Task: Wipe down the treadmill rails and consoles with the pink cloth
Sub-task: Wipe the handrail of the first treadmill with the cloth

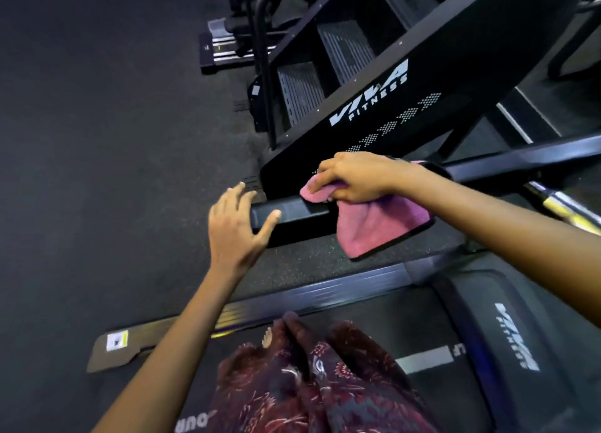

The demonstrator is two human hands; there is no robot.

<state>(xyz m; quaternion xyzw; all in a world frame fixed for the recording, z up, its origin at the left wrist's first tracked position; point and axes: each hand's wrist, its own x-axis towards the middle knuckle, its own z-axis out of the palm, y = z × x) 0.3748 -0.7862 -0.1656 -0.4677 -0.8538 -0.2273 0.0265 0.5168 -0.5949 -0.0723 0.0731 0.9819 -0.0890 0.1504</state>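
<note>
Dark gym floor (pixel 97 139), stair machine (pixel 374 100) beside rail (pixel 289 213), right hand (pixel 354 177) gripping pink cloth (pixel 374 227) (left hand (pixel 237 224) spread)

Soft, fuzzy pink cloth with a dark stitched hem (pixel 374 224) bunches under the right hand's fingers (pixel 328 175). Below them runs the smooth, semi-gloss black padded treadmill rail (pixel 292 213); speckled, rough rubber floor (pixel 113 172) lies beneath.

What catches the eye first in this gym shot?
The pink cloth at the centre stands out against all the black: the right hand grips it over the treadmill rail. The left hand is spread open at the rail's end. Behind, a stair machine's side panel reads VIVA FITNESS.
</note>
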